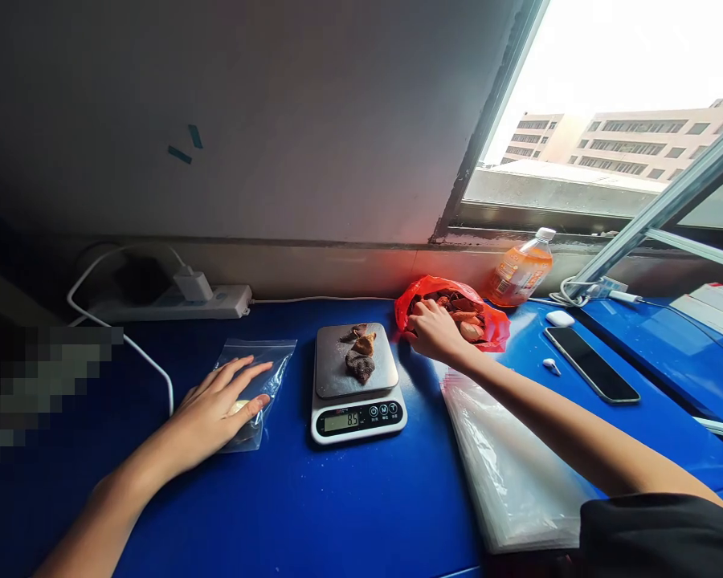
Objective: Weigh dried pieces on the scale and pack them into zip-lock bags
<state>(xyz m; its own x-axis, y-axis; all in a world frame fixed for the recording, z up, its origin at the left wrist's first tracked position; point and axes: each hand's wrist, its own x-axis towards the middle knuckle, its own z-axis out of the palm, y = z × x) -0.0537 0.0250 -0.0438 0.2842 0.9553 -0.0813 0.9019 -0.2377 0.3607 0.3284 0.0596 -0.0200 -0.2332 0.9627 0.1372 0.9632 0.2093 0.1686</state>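
My left hand [226,405] lies with its fingers spread over a clear zip bag [271,357]; something pale shows in the bag beneath the thumb. Between my hands stands a white kitchen scale [358,417] with a steel plate, its display reading about 8.5. Several dark and brown dried pieces [361,361] rest on the plate. My right hand [435,327] reaches into a red plastic bag [494,321] full of reddish-brown dried pieces [467,313]. Its fingers are bent down among them, and the fingertips are hidden.
A stack of clear plastic bags [518,474] lies under my right forearm. Beyond are an orange drink bottle [523,269], a phone [590,365], an earbud [551,366] and its case [560,319]. At the back left sits a white power strip [222,303] with a cable.
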